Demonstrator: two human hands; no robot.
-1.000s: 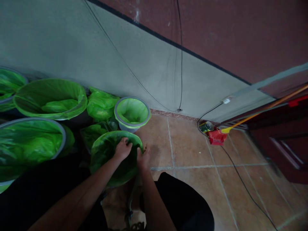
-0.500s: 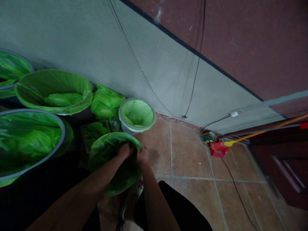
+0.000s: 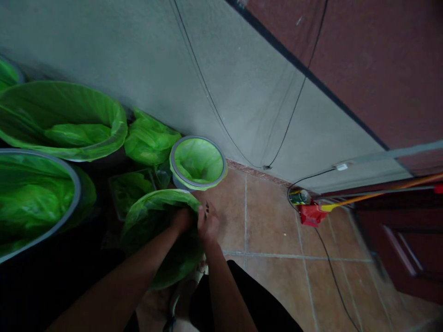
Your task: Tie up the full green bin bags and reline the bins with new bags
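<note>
A bin lined with a green bin liner [image 3: 162,197] stands between my legs, the liner folded out over its rim. My left hand [image 3: 183,220] reaches inside it against the right-hand inner wall; its fingers are lost in shadow. On the outside of the same rim is my right hand [image 3: 209,226], closed at the liner's edge with the thumb at the rim and the fingers partly hidden. Just beyond stands a small grey-rimmed bin [image 3: 224,162] with its own green liner.
Large green-lined bins stand at left, including a grey-rimmed bin [image 3: 76,184]. A bunched green bag [image 3: 150,138] and a clear square container [image 3: 116,198] lie between them. A red dustpan [image 3: 311,215], a jar [image 3: 300,197] and cables [image 3: 332,263] are on the tiled floor at right.
My left hand has gone deeper into the bin, away from the rim's edge. My right hand stays at the rim, its fingers shifted outward. The view has turned slightly.
</note>
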